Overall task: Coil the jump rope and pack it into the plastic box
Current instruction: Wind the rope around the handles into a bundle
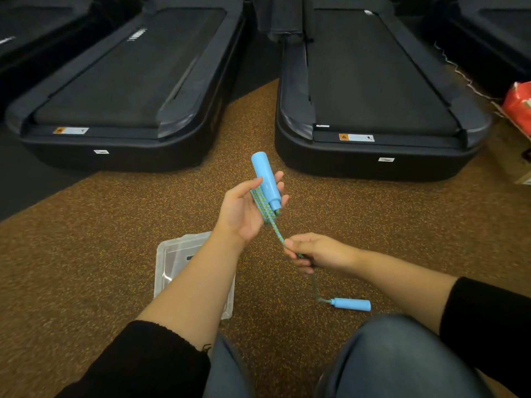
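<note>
My left hand [244, 208] is raised palm up and holds one blue handle [265, 179] of the jump rope, with several turns of the blue-green rope [264, 209] wound across its palm. A taut length of rope runs down to my right hand [313, 252], which pinches it between curled fingers. Below that hand the rope drops to the second blue handle [352, 304] lying on the floor. The clear plastic box [169, 259] sits on the floor under my left forearm, partly hidden by it.
I sit on speckled brown rubber flooring, my knees in jeans [396, 357] at the bottom. Two black treadmill decks [138, 81] [373, 90] lie ahead. A red bag [520, 106] and a cardboard box stand at the right edge.
</note>
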